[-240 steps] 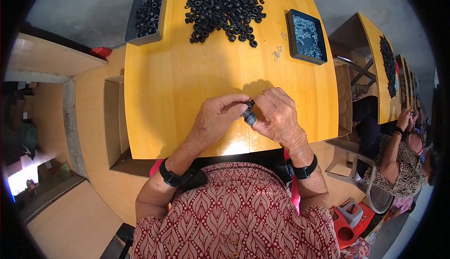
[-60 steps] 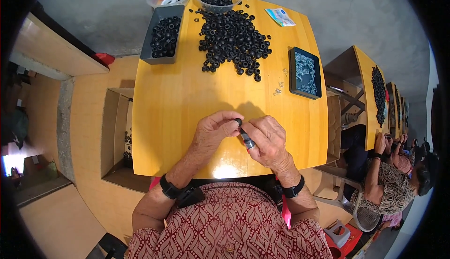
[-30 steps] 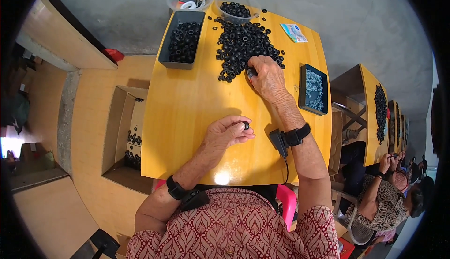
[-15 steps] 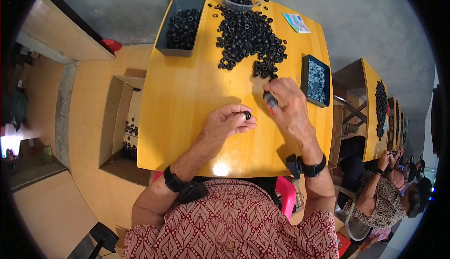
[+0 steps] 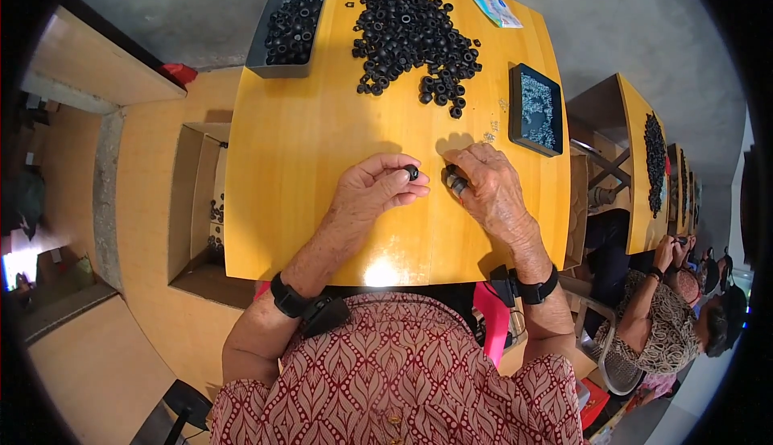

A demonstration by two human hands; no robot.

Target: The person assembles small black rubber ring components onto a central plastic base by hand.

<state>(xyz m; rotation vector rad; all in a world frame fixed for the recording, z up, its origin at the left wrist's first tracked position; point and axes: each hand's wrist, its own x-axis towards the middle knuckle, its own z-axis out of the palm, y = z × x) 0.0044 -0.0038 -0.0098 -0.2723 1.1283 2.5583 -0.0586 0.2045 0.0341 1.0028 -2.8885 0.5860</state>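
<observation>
Just now the right hand [image 5: 491, 191] has come back from the heap of black parts [image 5: 407, 33], where it was reaching a second ago, and it sits over the middle of the bench [image 5: 314, 139], right of centre. A small clump has been drawn out on the heap's near side. I take this to mean the reach is finished and the work is back between the two hands, though I can't make out whether a fresh part came along.

The right hand is curled narrowly around a short dark cylinder [image 5: 456, 182] with a greyish band; its fingers cover the rest, so I cannot tell if a loose part is pinched there too. The left hand [image 5: 362, 194] has barely shifted: thumb and forefinger close on a small black part [image 5: 412, 173], the other fingers loosely extended beneath it.

That part lies just left of the cylinder, the two near each other but not touching. The heap spreads beyond both hands toward the far edge, well apart from them. At the far left corner stands a grey bin [image 5: 278, 70] of similar parts. By the right edge, a black tray [image 5: 534, 147] holds tiny silvery pieces, and a few loose silvery bits [image 5: 491, 134] lie on the bench beside it, just beyond the right hand.
</observation>
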